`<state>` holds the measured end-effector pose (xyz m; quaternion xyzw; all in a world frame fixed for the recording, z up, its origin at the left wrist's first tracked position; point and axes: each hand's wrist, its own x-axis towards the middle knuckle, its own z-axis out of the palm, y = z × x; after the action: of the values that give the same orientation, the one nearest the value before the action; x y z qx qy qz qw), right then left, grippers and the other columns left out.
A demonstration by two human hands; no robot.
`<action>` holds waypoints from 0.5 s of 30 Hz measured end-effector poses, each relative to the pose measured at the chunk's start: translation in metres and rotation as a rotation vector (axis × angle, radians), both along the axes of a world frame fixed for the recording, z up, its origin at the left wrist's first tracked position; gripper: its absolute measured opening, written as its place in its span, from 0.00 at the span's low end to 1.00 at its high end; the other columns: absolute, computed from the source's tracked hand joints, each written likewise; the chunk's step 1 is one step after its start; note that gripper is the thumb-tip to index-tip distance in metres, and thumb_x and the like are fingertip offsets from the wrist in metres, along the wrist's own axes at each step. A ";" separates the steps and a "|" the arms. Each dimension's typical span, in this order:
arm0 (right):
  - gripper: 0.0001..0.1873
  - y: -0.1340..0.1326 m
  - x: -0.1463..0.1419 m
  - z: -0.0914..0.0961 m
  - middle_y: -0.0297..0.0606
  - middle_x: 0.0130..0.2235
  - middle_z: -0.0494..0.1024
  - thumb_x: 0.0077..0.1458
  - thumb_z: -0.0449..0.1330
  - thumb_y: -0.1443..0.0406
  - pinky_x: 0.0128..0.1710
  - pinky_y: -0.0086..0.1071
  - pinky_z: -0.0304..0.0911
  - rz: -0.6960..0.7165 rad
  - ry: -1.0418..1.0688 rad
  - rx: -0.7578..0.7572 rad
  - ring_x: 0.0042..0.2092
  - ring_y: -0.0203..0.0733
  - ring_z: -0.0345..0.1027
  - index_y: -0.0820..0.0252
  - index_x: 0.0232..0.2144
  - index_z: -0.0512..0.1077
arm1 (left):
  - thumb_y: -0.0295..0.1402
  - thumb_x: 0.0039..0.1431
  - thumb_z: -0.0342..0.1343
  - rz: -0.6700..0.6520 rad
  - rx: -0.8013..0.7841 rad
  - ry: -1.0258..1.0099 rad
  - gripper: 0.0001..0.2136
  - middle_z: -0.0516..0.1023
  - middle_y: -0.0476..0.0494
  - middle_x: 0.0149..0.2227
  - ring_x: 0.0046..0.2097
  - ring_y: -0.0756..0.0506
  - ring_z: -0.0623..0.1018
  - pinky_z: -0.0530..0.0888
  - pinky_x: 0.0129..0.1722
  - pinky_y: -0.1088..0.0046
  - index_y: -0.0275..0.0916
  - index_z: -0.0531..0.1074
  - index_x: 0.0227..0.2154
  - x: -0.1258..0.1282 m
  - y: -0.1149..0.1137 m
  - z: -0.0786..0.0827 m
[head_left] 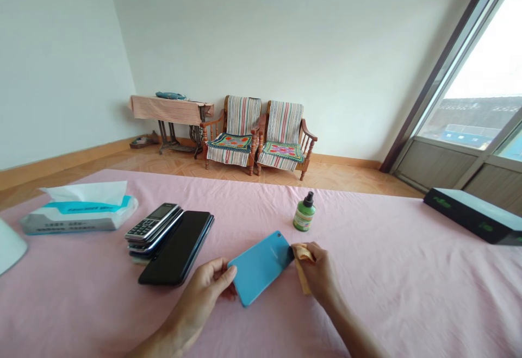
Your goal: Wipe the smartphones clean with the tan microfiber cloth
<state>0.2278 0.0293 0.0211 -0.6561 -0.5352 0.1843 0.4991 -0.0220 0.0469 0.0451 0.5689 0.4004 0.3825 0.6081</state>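
A blue smartphone (261, 268) is held tilted above the pink cloth, its back with a small camera facing me. My left hand (214, 282) grips its lower left end between thumb and fingers. At the phone's opposite end, my right hand (320, 271) is closed on a yellow cloth (303, 271), close by a dark corner of the phone. Just beyond the phone stands a green spray bottle (304, 212) with a black top. Left of my left hand lie a large black smartphone (179, 249) and a stack topped by a keypad phone (153, 221).
The pink tablecloth (387, 271) is under everything. A tissue pack (79, 211) sits at the left, near a white rounded object (10, 246) at the edge. A black box (475, 214) rests at the far right. Two wooden chairs (281, 154) stand against the wall.
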 end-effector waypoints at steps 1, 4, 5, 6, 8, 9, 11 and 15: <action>0.15 0.000 0.000 0.001 0.39 0.30 0.76 0.51 0.53 0.61 0.28 0.30 0.62 -0.005 0.016 0.012 0.31 0.42 0.69 0.61 0.29 0.78 | 0.51 0.50 0.61 0.000 -0.046 -0.032 0.21 0.74 0.48 0.24 0.26 0.48 0.74 0.68 0.26 0.75 0.35 0.72 0.27 0.000 0.000 0.000; 0.15 0.000 0.000 0.002 0.41 0.32 0.78 0.50 0.55 0.59 0.30 0.31 0.64 -0.038 0.076 0.052 0.32 0.44 0.71 0.61 0.31 0.79 | 0.49 0.47 0.63 -0.015 -0.186 -0.112 0.20 0.76 0.45 0.24 0.28 0.47 0.75 0.68 0.27 0.75 0.34 0.73 0.27 0.000 -0.002 0.000; 0.16 0.000 -0.001 0.002 0.41 0.32 0.78 0.50 0.56 0.58 0.29 0.31 0.64 -0.053 0.097 0.055 0.32 0.44 0.71 0.61 0.31 0.80 | 0.49 0.47 0.64 -0.025 -0.223 -0.127 0.19 0.77 0.44 0.25 0.28 0.47 0.76 0.69 0.28 0.75 0.34 0.73 0.27 0.000 -0.003 0.000; 0.16 0.000 -0.001 0.002 0.41 0.32 0.78 0.49 0.56 0.58 0.28 0.31 0.63 -0.066 0.117 0.048 0.31 0.44 0.70 0.60 0.30 0.80 | 0.48 0.47 0.64 -0.037 -0.252 -0.138 0.19 0.78 0.43 0.26 0.29 0.46 0.77 0.69 0.28 0.75 0.34 0.74 0.27 0.000 -0.004 0.000; 0.16 0.000 -0.001 0.001 0.41 0.31 0.78 0.48 0.57 0.56 0.26 0.30 0.62 -0.084 0.170 0.007 0.29 0.43 0.69 0.61 0.30 0.80 | 0.47 0.48 0.64 -0.059 -0.277 -0.145 0.19 0.79 0.41 0.28 0.31 0.46 0.77 0.69 0.29 0.75 0.33 0.74 0.29 0.000 -0.005 -0.001; 0.17 0.000 -0.001 0.001 0.40 0.30 0.78 0.48 0.57 0.56 0.25 0.30 0.62 -0.084 0.205 -0.016 0.29 0.42 0.69 0.61 0.30 0.79 | 0.47 0.48 0.64 -0.065 -0.271 -0.144 0.19 0.79 0.41 0.29 0.31 0.46 0.77 0.69 0.29 0.75 0.33 0.75 0.29 0.000 -0.006 -0.002; 0.19 -0.001 -0.001 0.001 0.40 0.27 0.77 0.46 0.59 0.54 0.23 0.29 0.61 -0.074 0.270 -0.049 0.27 0.41 0.68 0.63 0.31 0.79 | 0.48 0.49 0.64 -0.067 -0.229 -0.121 0.20 0.79 0.41 0.29 0.31 0.46 0.77 0.70 0.29 0.75 0.32 0.75 0.33 0.000 -0.007 -0.004; 0.22 -0.001 0.000 0.002 0.38 0.22 0.75 0.46 0.57 0.54 0.20 0.28 0.59 -0.043 0.296 -0.073 0.23 0.39 0.65 0.67 0.32 0.79 | 0.45 0.53 0.60 -0.061 -0.066 -0.003 0.26 0.78 0.47 0.27 0.28 0.46 0.76 0.72 0.29 0.72 0.35 0.69 0.51 0.000 -0.009 -0.007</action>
<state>0.2276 0.0281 0.0233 -0.6508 -0.4348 0.2875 0.5520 -0.0222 0.0379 0.0383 0.5597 0.3945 0.3512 0.6385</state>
